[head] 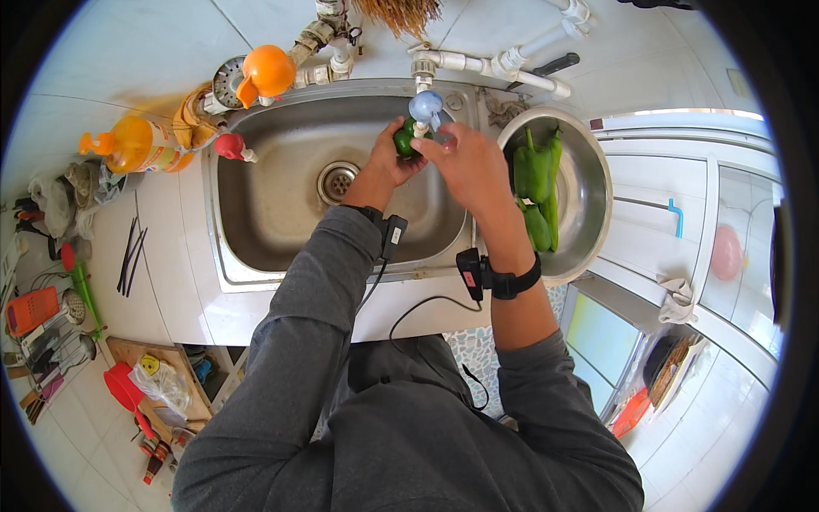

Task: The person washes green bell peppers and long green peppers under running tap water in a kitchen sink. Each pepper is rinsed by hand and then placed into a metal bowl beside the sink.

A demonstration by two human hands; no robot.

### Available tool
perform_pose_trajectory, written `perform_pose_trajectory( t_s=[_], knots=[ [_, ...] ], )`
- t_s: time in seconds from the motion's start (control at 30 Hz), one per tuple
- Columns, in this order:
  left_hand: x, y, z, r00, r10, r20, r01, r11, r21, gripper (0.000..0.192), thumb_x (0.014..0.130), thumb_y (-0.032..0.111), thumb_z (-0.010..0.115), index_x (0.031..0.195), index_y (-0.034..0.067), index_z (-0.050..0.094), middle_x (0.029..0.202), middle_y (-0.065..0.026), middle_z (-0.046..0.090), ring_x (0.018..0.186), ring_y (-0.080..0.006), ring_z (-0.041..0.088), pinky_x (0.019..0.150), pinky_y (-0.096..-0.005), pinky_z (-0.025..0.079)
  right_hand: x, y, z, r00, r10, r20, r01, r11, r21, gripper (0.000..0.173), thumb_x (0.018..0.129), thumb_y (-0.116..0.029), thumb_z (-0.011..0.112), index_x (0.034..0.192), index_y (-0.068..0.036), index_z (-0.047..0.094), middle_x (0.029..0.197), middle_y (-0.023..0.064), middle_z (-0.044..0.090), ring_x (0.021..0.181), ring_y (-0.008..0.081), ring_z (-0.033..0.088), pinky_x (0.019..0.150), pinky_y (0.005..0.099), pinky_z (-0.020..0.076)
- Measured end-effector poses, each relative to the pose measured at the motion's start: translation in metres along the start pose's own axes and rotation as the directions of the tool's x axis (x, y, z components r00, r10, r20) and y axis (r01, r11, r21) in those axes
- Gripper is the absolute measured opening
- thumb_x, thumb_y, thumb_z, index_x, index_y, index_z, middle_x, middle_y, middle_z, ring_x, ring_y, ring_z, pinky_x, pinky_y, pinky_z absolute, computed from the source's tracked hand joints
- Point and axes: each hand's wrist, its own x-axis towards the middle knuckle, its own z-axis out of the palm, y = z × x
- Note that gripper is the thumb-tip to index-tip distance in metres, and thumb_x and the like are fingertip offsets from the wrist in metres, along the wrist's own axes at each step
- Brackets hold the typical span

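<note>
Over the right part of the stainless-steel sink [275,211], my left hand [390,157] is closed around a dark green pepper [403,142], right under the spout of the blue-handled tap [425,105]. My right hand [464,157] is beside the same spout, its thumb and fingers bent near the tap; whether it touches the tap or the pepper cannot be told. A steel bowl [588,217] at the sink's right holds several long green peppers [532,169]. Both wrists wear black strapped devices with cables.
An orange-handled tap [269,70] and a red-handled tap [229,146] stand at the sink's left. Beyond them is a yellow-orange detergent bottle [137,144]. Dark thin sticks [131,259] lie on the left counter. A black-handled knife [553,67] rests behind white pipes [461,61].
</note>
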Motion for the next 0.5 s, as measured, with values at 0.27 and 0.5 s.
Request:
perform_pose_trajectory(
  t_s=[0.27,0.5],
  knots=[
    [-0.012,0.001,0.0,0.991,-0.07,-0.112,0.075,0.996,0.037,0.043,0.098,0.047,0.061,0.121,0.011,0.059,0.114,-0.0104,0.064,0.103,-0.0279,0.066,0.082,-0.0442,0.061,0.024,-0.015,0.0,0.983,-0.185,-0.003,0.174,0.931,-0.322,0.044,0.095,-0.04,0.065,0.087,0.003,0.065,0.079,0.0254,0.068,0.081,0.0459,0.067,0.073,0.0546,0.0515],
    [-0.016,0.0,-0.001,0.988,-0.094,-0.119,0.098,0.995,0.022,0.045,0.097,0.048,0.062,0.124,0.012,0.056,0.114,-0.0106,0.062,0.101,-0.0273,0.064,0.079,-0.0437,0.06,0.024,-0.008,0.004,0.978,-0.209,-0.011,0.194,0.928,-0.318,0.042,0.098,-0.038,0.061,0.087,0.003,0.064,0.077,0.0252,0.067,0.079,0.0455,0.066,0.071,0.054,0.0512]
  ],
)
